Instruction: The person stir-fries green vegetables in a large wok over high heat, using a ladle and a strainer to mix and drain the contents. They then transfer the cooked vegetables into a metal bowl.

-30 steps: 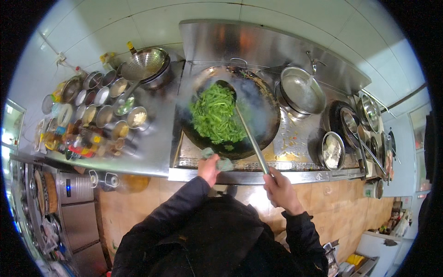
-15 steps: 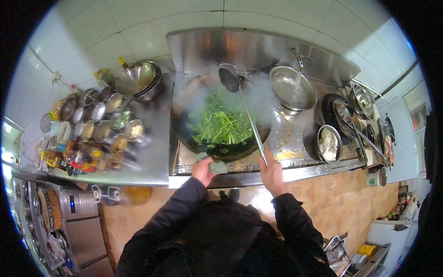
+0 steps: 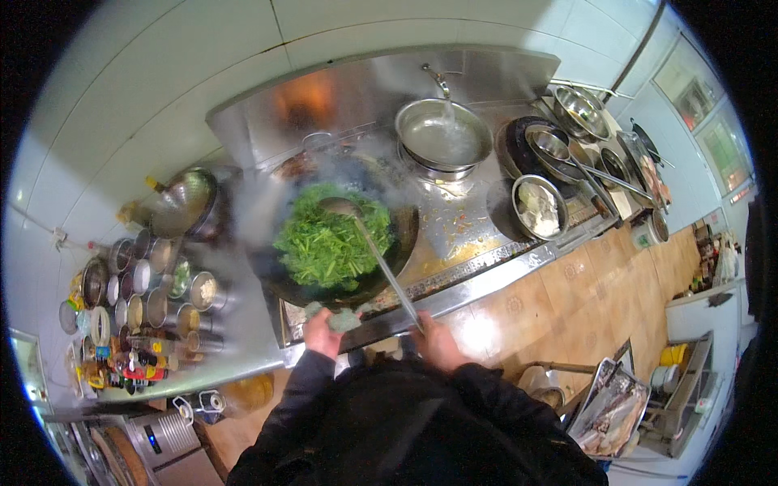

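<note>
Chopped green leafy vegetables (image 3: pixel 328 251) fill the middle of a large dark wok (image 3: pixel 397 263), with steam rising off them. My right hand (image 3: pixel 442 344) grips the end of a long-handled ladle (image 3: pixel 381 259), whose bowl rests at the far part of the greens. At the wok's near edge, my left hand (image 3: pixel 322 334) is closed on a folded grey-green cloth (image 3: pixel 344 321). The cloth lies against the rim, and whether the fingers clasp the rim through it cannot be told.
Water runs from a tap (image 3: pixel 438 79) into a metal basin (image 3: pixel 442 138) right of the wok. A bowl of white food (image 3: pixel 539 209) stands farther right. Seasoning containers (image 3: pixel 154 300) and bottles crowd the left counter, below a colander (image 3: pixel 185 201). A tray (image 3: pixel 608 409) is behind me at lower right.
My view has turned, so the scene sits tilted and farther left. The ladle's bowl has come down from above the wok's far side onto the greens. The left hand keeps the cloth at the rim.
</note>
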`<state>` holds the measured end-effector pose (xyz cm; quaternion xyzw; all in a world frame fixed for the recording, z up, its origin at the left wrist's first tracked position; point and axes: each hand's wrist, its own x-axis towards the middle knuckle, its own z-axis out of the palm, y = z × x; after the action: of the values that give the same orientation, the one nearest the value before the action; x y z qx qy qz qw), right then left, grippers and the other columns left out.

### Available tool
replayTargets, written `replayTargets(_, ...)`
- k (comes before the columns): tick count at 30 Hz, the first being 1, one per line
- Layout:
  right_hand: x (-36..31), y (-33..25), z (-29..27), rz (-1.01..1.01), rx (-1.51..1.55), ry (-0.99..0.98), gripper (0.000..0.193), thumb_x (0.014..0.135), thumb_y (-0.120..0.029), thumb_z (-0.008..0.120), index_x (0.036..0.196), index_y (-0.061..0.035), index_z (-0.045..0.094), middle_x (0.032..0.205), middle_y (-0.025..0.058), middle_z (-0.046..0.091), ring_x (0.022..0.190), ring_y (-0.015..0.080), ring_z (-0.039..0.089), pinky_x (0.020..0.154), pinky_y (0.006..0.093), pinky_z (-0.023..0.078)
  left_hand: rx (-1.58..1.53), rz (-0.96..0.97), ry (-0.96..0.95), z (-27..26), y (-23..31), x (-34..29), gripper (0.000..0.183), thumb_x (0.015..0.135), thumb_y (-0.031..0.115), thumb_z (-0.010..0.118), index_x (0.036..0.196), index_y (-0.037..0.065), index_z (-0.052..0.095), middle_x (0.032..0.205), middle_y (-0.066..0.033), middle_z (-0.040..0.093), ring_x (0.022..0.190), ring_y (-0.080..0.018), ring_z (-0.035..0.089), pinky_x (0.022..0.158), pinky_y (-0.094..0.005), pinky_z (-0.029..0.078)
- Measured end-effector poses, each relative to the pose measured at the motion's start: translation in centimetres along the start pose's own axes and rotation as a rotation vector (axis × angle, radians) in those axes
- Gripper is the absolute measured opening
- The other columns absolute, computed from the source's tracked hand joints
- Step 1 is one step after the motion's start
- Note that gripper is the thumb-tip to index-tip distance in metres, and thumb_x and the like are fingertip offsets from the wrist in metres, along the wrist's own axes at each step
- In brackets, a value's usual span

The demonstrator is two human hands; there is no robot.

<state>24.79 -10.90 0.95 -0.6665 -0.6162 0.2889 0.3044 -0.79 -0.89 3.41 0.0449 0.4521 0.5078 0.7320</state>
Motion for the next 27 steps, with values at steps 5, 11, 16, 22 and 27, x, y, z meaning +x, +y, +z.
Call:
replayTargets(5,0.4,-1.0,-0.1,0.009,0.039,-0.017,0.033,0.098,-0.016,0.063,0.124,-0.0037,0.047,0.079,0.0296,0.067,0.07,0.0511,0.065,0.062,0.0601,0.051,0.074,-0.034,0.001,-0.4,0.1,1.5,0.014,0.105,0.009,0.042,0.112,-0.003,0.039,0.121,-0.0231,0.057,0.108,-0.0458,0.067,0.105,-0.0615,0.052)
replayTargets(11,0.4,-1.4,-0.5,0.047,0.035,-0.036,0.031,0.099,-0.016,0.061,0.124,-0.0034,0.047,0.079,0.0305,0.067,0.071,0.0521,0.065,0.063,0.0607,0.05,0.073,-0.04,-0.021,-1.6,-0.4,2.3,0.023,0.107,0.012,0.04,0.121,-0.005,0.035,0.124,-0.0259,0.056,0.109,-0.0475,0.067,0.103,-0.0614,0.054)
replayTargets(16,0.9,-2.0,-1.1,0.146,0.147,-0.07,0.034,0.1,-0.019,0.063,0.126,-0.0009,0.051,0.083,0.0307,0.067,0.076,0.0506,0.066,0.066,0.056,0.052,0.046,-0.042,0.022,-1.0,0.2,3.2,0.019,0.105,0.011,0.048,0.118,-0.002,0.044,0.126,-0.0204,0.058,0.104,-0.0419,0.068,0.101,-0.0581,0.055)
replayTargets(22,1.0,-3.1,-5.0,0.205,0.238,-0.002,0.038,0.102,-0.023,0.064,0.13,0.0018,0.054,0.08,0.0259,0.066,0.07,0.0378,0.068,0.064,0.0462,0.052,0.107,0.002,0.054,-1.3,1.0,0.5,0.027,0.1,0.02,0.068,0.12,0.006,0.058,0.117,-0.0096,0.067,0.1,-0.0307,0.069,0.094,-0.0533,0.059)
replayTargets(27,1.4,-1.4,-5.9,0.243,0.235,0.018,0.037,0.101,-0.021,0.064,0.129,0.0022,0.056,0.077,0.0235,0.065,0.062,0.0316,0.064,0.06,0.0423,0.051,0.241,0.267,0.215,-5.8,1.9,-2.1,0.03,0.099,0.018,0.072,0.125,0.008,0.062,0.113,-0.0072,0.07,0.093,-0.0262,0.073,0.071,-0.0441,0.062)
